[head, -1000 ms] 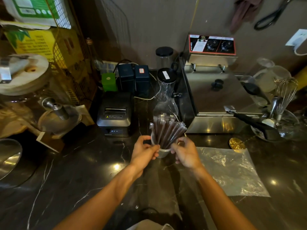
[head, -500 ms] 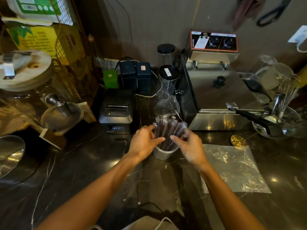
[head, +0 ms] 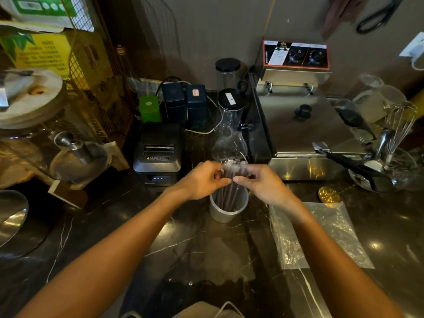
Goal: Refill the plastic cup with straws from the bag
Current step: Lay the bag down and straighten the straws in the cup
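Note:
A clear plastic cup [head: 226, 213] stands upright on the dark marble counter [head: 183, 244] at mid-frame. A bundle of dark wrapped straws [head: 229, 193] stands in it, tops sticking up above the rim. My left hand [head: 202, 180] and my right hand [head: 261, 184] close around the upper part of the bundle from either side, thumbs nearly touching in front. The straw tops show between my fingers. A flat, clear plastic bag [head: 330, 235] lies on the counter to the right of the cup, under my right forearm.
Behind the cup stand a glass carafe [head: 230, 134], a black receipt printer [head: 158, 154] and a steel fryer [head: 305, 125]. A glass bowl with a whisk and tongs [head: 390, 161] sits at right, a gold lid [head: 328, 195] near the bag. Glass dispenser [head: 46, 138] at left.
Both hands rose from the cup's sides to the upper part of the straws. The fanned-out bundle has been gathered upright and tighter in the cup.

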